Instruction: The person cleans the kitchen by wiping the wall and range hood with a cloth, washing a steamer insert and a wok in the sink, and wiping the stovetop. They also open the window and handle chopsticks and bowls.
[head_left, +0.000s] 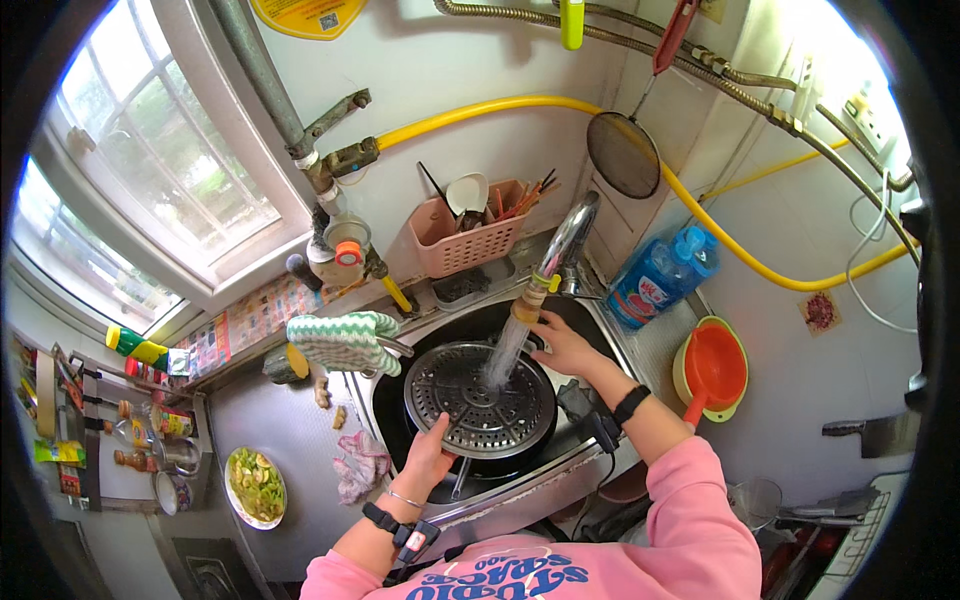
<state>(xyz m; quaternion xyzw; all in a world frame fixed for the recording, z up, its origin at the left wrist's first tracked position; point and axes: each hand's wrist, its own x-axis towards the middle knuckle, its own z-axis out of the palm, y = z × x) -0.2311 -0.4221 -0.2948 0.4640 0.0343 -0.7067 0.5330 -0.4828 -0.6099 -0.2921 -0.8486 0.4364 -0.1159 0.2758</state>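
Observation:
A round perforated metal steamer rack (480, 400) lies tilted over a dark pan in the black sink (390, 397). Water runs onto it from the chrome faucet (570, 232), whose hose-like nozzle (529, 304) points down. My left hand (431, 454) grips the rack's near left rim, thumb on top. Up beside the nozzle is my right hand (562, 345), its fingers spread near the rack's far right edge; whether the fingertips touch nozzle or rack cannot be told. A green-and-white striped cloth (345, 341) hangs at the sink's far left corner.
A plate of sliced vegetables (256, 487), a pink cloth (361, 466) and ginger pieces (322, 392) lie left on the steel counter. Blue detergent bottles (660, 277) and an orange ladle in a basin (716, 367) stand right. A pink utensil basket (469, 236) is behind; a strainer (623, 155) hangs above.

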